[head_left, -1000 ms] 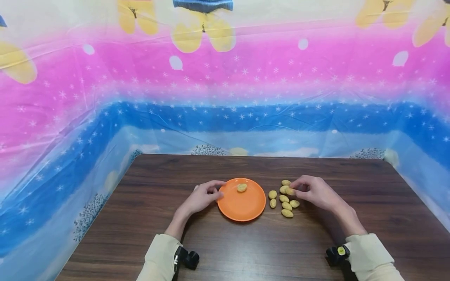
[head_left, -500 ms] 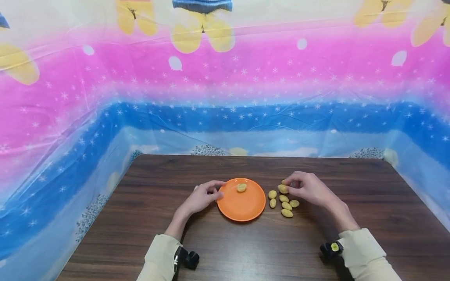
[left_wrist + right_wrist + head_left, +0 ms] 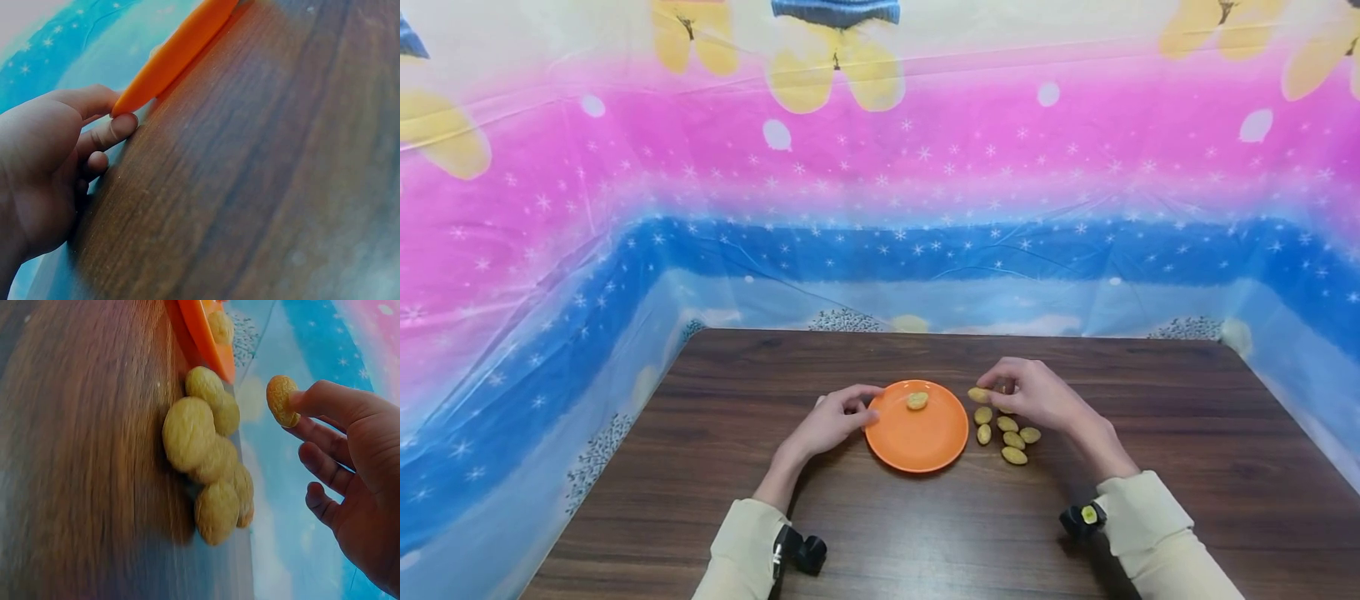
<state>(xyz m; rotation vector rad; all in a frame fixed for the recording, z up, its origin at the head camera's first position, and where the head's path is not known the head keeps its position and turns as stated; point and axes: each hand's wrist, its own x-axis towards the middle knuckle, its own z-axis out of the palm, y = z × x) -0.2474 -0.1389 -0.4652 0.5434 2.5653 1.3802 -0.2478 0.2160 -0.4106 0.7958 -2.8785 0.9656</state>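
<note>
- Head view: bright, fairly even light; the backdrop point(image 3: 880, 167) pales and washes out along the top, and its print looks stretched toward the sides.
- Glare whitens the near middle of the table point(image 3: 887, 533); small highlights catch the far rim of the plate point(image 3: 917, 446).
- Soft shadows lie beneath the arms point(image 3: 777, 477).
- Left wrist view: dimmer and soft, the left hand point(image 3: 47, 165) shaded, the grain smeared, pale haze at lower right, upper left corner washed out.
- Right wrist view: dark, blurry wood; shadow below the soft-edged pieces point(image 3: 189, 434); the held piece point(image 3: 281, 401) looks crisper.
</note>
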